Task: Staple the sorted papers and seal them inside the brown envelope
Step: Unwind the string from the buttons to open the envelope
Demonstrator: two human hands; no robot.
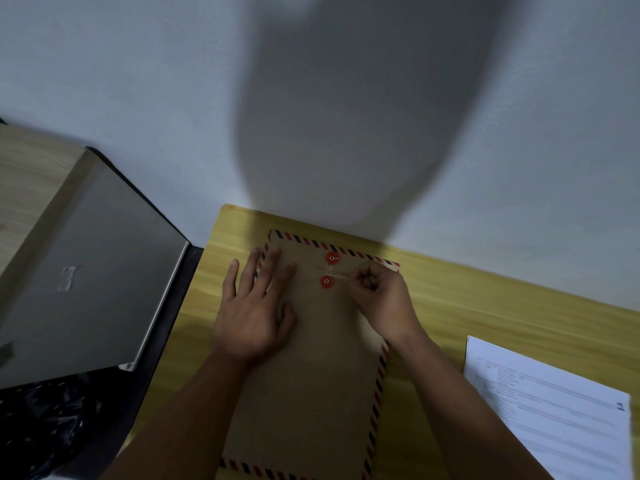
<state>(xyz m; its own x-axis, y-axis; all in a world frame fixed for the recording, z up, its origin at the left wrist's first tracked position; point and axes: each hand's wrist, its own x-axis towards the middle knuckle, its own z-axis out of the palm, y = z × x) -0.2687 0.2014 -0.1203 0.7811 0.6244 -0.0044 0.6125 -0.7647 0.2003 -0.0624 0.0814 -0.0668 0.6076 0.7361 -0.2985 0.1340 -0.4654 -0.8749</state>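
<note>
A brown envelope with a red and blue striped border lies lengthwise on the yellow wooden table, its flap end toward the wall. Two red closure discs sit near the flap, with white string wound between them. My left hand lies flat on the envelope's upper left part, fingers spread and straight. To the right of the discs, my right hand has its fingers curled and pinches the end of the string. No stapler is in view.
A stack of printed white papers lies at the table's right edge. Left of the table, a closed grey laptop rests on a dark surface, with black plastic below it. A white wall rises just behind the table.
</note>
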